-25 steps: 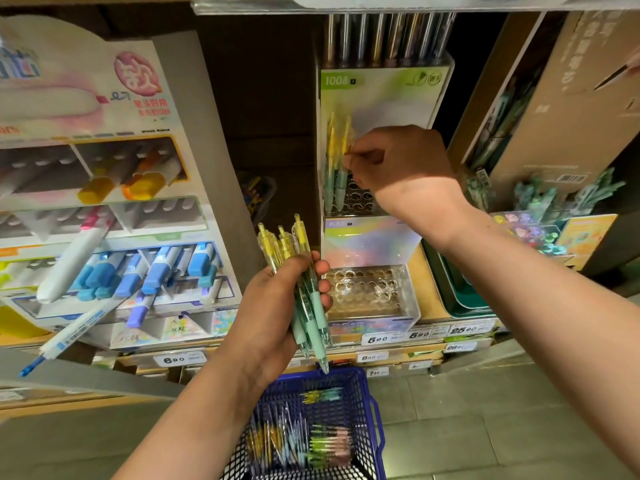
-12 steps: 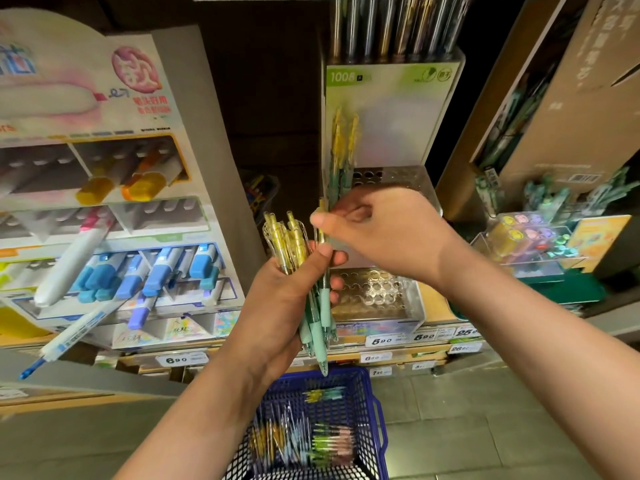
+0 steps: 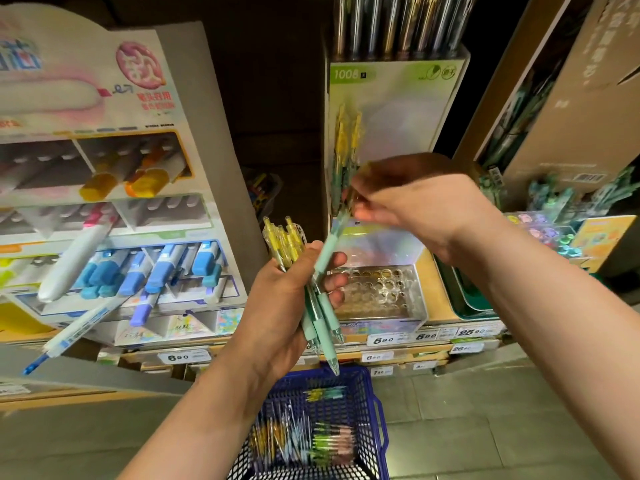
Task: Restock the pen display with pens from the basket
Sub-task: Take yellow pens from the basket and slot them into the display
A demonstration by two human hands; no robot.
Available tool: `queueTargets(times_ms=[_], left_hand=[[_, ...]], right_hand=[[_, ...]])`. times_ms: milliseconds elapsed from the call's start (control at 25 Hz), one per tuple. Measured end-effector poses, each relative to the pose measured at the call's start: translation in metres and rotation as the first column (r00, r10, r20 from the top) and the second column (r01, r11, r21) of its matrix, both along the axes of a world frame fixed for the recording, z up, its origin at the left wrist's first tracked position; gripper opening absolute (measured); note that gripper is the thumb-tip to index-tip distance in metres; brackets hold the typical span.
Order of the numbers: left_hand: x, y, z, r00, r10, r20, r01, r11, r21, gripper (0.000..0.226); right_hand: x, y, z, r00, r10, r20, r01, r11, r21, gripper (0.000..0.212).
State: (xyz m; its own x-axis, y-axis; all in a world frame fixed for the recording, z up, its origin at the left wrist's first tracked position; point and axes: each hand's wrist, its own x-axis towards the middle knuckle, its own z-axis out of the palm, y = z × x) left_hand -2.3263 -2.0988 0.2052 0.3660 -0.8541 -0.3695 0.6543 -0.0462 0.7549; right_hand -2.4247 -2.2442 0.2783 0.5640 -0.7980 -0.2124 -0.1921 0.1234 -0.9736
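Note:
My left hand (image 3: 277, 296) grips a bundle of yellow-topped pens with mint-green grips (image 3: 313, 306), tips pointing down. My right hand (image 3: 415, 202) pinches a single pen (image 3: 329, 244) by its upper end and holds it slanted just above the bundle. Behind it stands the clear tiered pen display (image 3: 381, 292) with round holes; two matching pens (image 3: 346, 150) stand in its upper tier at the left. The blue mesh basket (image 3: 375, 414) sits on the floor below, with several pens of different colours in it.
A marker display (image 3: 121, 237) with blue and yellow highlighters fills the left. Metallic pens (image 3: 391, 26) stand on top of the pen display. A cardboard box (image 3: 571, 98) and small trinket trays (image 3: 547, 233) are on the right. Price tags (image 3: 384, 339) line the shelf edge.
My right hand came down from the upper tier to the bundle, took one pen, and now lifts it up and right. The left hand stayed in place.

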Motion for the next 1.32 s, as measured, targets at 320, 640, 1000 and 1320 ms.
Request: queueTargets(times_ms=[320, 640, 1000, 1320], left_hand=[[0.002, 0.001, -0.004, 0.998, 0.049, -0.035, -0.049, 0.999, 0.003, 0.012], [0.002, 0.006, -0.006, 0.999, 0.017, -0.029, -0.017, 1.0, 0.006, 0.015], [0.001, 0.006, -0.007, 1.0, 0.002, -0.019, -0.001, 1.0, 0.028, 0.027], [0.003, 0.006, -0.003, 0.999, -0.036, -0.019, 0.036, 0.999, -0.005, 0.011]], right_hand=[[0.006, -0.02, 0.016, 0.964, -0.101, 0.248, 0.16, 0.959, -0.232, 0.019], [0.013, -0.018, 0.021, 0.949, -0.211, 0.236, 0.315, 0.703, -0.637, 0.01], [0.027, -0.012, -0.007, 0.983, -0.183, 0.001, 0.133, 0.713, -0.688, 0.011], [0.022, -0.004, -0.011, 0.931, -0.268, -0.249, 0.007, 0.692, -0.722, 0.025]])
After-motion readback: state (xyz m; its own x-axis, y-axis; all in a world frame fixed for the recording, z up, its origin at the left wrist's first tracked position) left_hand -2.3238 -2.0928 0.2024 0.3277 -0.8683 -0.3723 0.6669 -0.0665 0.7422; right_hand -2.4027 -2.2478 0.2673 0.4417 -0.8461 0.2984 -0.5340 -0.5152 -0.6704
